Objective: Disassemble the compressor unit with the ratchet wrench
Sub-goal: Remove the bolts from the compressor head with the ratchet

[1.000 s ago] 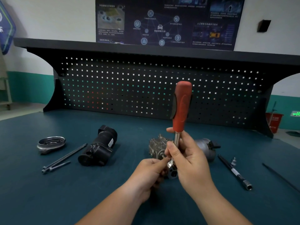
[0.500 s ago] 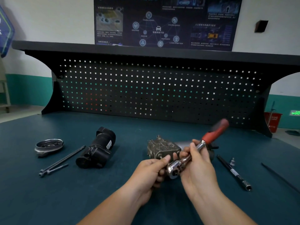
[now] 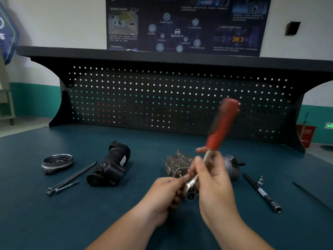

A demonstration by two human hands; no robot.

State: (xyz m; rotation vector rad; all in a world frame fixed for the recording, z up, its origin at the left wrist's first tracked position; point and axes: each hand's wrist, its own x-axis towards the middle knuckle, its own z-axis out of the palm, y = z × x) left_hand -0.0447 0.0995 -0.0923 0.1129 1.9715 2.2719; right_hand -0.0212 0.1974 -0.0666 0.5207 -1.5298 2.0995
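The ratchet wrench (image 3: 222, 127) has a red handle, blurred and pointing up to the right, and a chrome shaft and head low between my hands. My right hand (image 3: 214, 181) grips the chrome shaft just below the handle. My left hand (image 3: 167, 190) pinches something at the ratchet head; what it pinches is hidden by the fingers. Behind my hands the grey metal compressor unit (image 3: 177, 163) lies on the teal bench, its rounded right end (image 3: 232, 166) showing past my right hand.
A black cylindrical part (image 3: 110, 165) lies at the left, with a round metal cover (image 3: 57, 162) and two long bolts (image 3: 70, 179) beside it. A black extension bar (image 3: 261, 193), a small socket (image 3: 260, 179) and a thin rod (image 3: 311, 195) lie at the right. A pegboard (image 3: 171, 101) backs the bench.
The red handle stood upright, swung down to the right, and now has swung back up part of the way. My hands stay at the ratchet head.
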